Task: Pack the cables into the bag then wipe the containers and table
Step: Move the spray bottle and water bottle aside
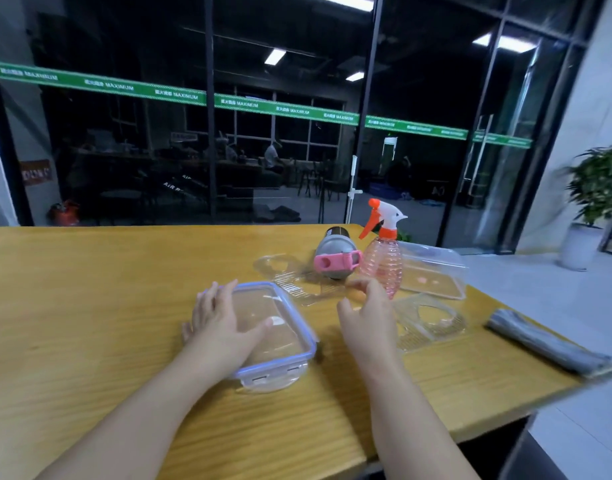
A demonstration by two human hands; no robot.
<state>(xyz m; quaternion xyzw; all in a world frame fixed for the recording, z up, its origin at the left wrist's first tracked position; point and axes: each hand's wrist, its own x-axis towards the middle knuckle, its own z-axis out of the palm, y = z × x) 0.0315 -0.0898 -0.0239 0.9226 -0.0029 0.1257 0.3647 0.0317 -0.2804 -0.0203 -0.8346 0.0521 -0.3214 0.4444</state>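
Note:
A clear rectangular container with a blue-rimmed lid [280, 337] lies on the wooden table [90, 306] in front of me. My left hand [216, 320] rests flat on its left side, fingers straight. My right hand [366, 313] hovers to the right of it, fingers loosely curled, holding nothing. A second clear container [432, 275] stands at the back right. A folded grey cloth [546, 344] lies near the right table edge. A pink spray bottle [382, 261] with an orange and white trigger stands just beyond my right hand. No cables or bag are in view.
A grey and pink bottle [335, 258] lies on its side behind the containers. Two clear plastic inserts, one [297, 282] at the back and one [429, 320] to the right, lie flat on the table. The table's right edge drops off near the cloth. A potted plant [591, 202] stands on the floor.

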